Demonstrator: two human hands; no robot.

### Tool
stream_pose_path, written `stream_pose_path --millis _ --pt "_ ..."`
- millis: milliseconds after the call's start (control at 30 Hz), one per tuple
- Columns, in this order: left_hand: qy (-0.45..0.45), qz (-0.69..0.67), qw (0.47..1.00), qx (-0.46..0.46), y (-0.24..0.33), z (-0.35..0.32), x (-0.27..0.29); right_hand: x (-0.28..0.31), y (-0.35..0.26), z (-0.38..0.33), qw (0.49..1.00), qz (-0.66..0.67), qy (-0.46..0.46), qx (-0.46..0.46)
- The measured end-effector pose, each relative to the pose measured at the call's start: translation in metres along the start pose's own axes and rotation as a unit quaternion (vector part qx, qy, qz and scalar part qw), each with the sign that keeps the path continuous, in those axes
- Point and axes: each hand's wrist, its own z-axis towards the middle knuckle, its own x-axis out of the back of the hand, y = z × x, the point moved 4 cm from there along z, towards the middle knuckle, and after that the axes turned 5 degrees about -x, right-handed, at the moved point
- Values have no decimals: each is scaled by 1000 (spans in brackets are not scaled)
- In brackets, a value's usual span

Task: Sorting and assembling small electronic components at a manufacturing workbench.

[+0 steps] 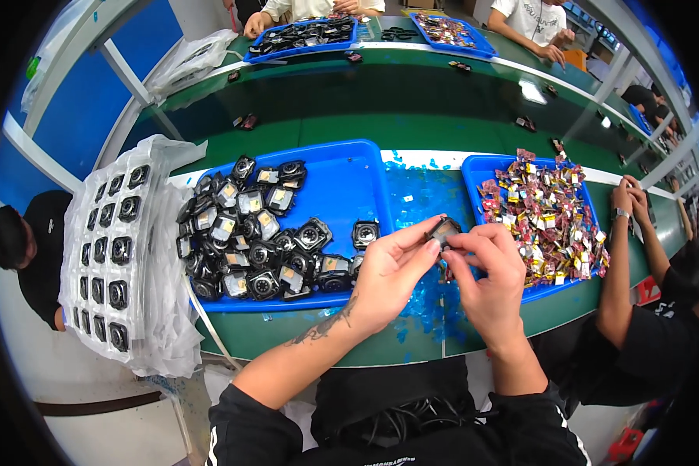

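Observation:
In front of me, my left hand [388, 276] is closed on a small black watch case [443, 230], held tilted between thumb and fingers. My right hand [489, 268] pinches at the case's near right side; whether a smaller part sits between those fingertips is hidden. To the left, a blue tray [349, 175] bears a heap of black watch cases [264, 255], some showing round backs, others pale square insides. A single case [365, 234] lies by its right wall. On the right, another blue tray [474, 172] is piled with small dark-red circuit pieces [544, 221] with white and yellow parts.
Scraps of blue film [419, 311] litter the green bench between the trays. At far left stands a stack of clear plastic trays [105, 256] with cases in pockets. Beyond runs a green conveyor [349, 97] with scattered parts. Co-workers sit across and at right, a co-worker's hands [633, 196] close by.

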Motion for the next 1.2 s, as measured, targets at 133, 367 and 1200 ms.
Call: stream_pose_path --millis 133,367,1200 --pt "-13 -10 1000 -12 0 0 1 5 1 2 999 12 -31 2" --pt "-53 57 996 -31 5 -1 -1 18 2 7 994 58 -69 -55" --pt "-119 150 979 -64 5 1 -5 21 -4 21 995 14 -98 -12"
